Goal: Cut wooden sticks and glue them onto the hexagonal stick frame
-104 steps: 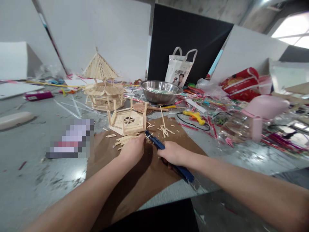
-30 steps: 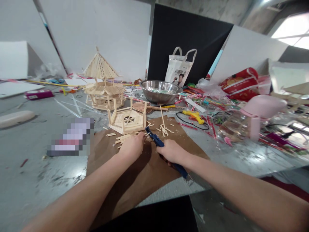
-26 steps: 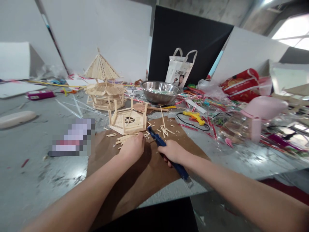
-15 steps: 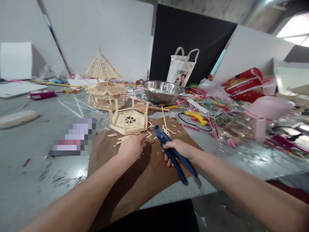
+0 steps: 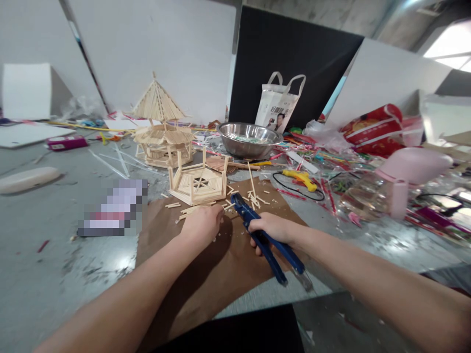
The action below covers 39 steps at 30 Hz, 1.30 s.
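Observation:
My right hand (image 5: 274, 230) is wrapped round blue-handled cutters (image 5: 246, 211), their jaws pointing away from me and to the left. My left hand (image 5: 204, 223) is closed in a pinch, and a thin wooden stick (image 5: 229, 206) reaches from its fingertips to the cutter jaws. Whether the blade touches the stick I cannot tell. Just beyond my left hand stands a hexagonal wooden-stick base (image 5: 198, 189) with upright posts. Short cut sticks (image 5: 253, 198) and crumbs lie around the jaws on a brown sheet (image 5: 191, 279).
Behind the base stands a stick pavilion model (image 5: 162, 127) with a pointed roof. A steel bowl (image 5: 248, 139) is at the back, a yellow glue gun (image 5: 301, 180) and pink-lidded jug (image 5: 412, 166) to the right. A blurred-out phone (image 5: 117, 206) lies left. Red wrappers and scraps crowd the right side.
The cutter jaws have swung slightly left, closer to my left hand. A stick now shows between my left fingertips and the jaws. The whole view has shifted a little.

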Tool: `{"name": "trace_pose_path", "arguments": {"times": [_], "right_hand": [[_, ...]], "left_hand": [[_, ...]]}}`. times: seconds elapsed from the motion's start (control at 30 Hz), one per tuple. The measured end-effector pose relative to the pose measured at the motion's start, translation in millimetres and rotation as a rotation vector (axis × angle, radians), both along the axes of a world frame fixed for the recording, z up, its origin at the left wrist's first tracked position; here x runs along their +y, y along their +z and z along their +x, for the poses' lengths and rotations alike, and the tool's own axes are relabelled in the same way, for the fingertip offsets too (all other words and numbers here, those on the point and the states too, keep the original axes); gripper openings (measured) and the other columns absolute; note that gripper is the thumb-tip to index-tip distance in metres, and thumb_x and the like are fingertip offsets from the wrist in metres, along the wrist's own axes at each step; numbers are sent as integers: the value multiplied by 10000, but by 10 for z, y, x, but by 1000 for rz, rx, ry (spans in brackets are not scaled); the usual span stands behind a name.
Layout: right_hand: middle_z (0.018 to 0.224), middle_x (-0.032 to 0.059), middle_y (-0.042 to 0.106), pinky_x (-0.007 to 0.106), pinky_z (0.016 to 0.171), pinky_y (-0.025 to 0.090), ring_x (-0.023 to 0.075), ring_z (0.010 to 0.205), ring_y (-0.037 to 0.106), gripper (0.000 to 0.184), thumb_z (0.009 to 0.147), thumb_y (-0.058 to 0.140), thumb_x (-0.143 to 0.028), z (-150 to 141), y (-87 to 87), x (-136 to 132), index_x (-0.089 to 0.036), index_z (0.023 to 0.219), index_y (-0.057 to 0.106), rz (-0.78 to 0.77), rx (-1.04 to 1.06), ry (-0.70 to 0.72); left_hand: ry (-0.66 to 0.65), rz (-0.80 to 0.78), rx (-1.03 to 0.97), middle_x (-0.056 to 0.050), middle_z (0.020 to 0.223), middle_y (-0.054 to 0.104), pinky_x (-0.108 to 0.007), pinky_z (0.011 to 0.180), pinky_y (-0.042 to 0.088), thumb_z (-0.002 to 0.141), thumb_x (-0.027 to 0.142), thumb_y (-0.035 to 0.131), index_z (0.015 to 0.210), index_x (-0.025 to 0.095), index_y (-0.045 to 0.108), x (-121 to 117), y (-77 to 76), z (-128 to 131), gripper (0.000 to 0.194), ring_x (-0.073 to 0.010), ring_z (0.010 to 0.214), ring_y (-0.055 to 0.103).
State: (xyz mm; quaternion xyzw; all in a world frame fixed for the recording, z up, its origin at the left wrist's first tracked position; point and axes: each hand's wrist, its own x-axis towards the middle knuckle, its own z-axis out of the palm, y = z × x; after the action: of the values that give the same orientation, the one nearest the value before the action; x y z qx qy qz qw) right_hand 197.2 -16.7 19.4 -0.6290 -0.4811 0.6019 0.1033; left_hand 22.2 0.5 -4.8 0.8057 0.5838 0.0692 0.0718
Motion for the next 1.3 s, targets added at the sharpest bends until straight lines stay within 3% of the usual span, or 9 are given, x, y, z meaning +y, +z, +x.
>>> {"name": "trace_pose_path", "arguments": {"times": [0.33, 0.53, 1.3], "right_hand": [[456, -17, 485, 195, 371, 403, 76, 335, 461, 71, 633, 415, -216, -94, 4, -52, -150, 607, 409, 68, -92, 37], [430, 17, 487, 203, 323, 374, 99, 330, 456, 149, 628, 400, -257, -137, -24, -69, -145, 533, 423, 182, -286, 169], [454, 11, 493, 190, 313, 366, 84, 320, 444, 160, 629, 394, -270, -126, -50, -64, -149, 528, 423, 196, -289, 162]], "left_hand": [[-10, -8, 40, -61, 771, 613, -260, 583, 403, 788, 258, 283, 756, 194, 566, -13, 42, 15, 292, -184, 709, 565], [-33, 10, 24, -57, 784, 617, -263, 631, 408, 782, 241, 295, 784, 198, 556, 0, -14, 20, 264, -173, 731, 569], [-41, -10, -22, -88, 861, 612, -300, 650, 420, 805, 230, 251, 837, 207, 533, 15, -29, 0, 285, -197, 780, 575]]}}
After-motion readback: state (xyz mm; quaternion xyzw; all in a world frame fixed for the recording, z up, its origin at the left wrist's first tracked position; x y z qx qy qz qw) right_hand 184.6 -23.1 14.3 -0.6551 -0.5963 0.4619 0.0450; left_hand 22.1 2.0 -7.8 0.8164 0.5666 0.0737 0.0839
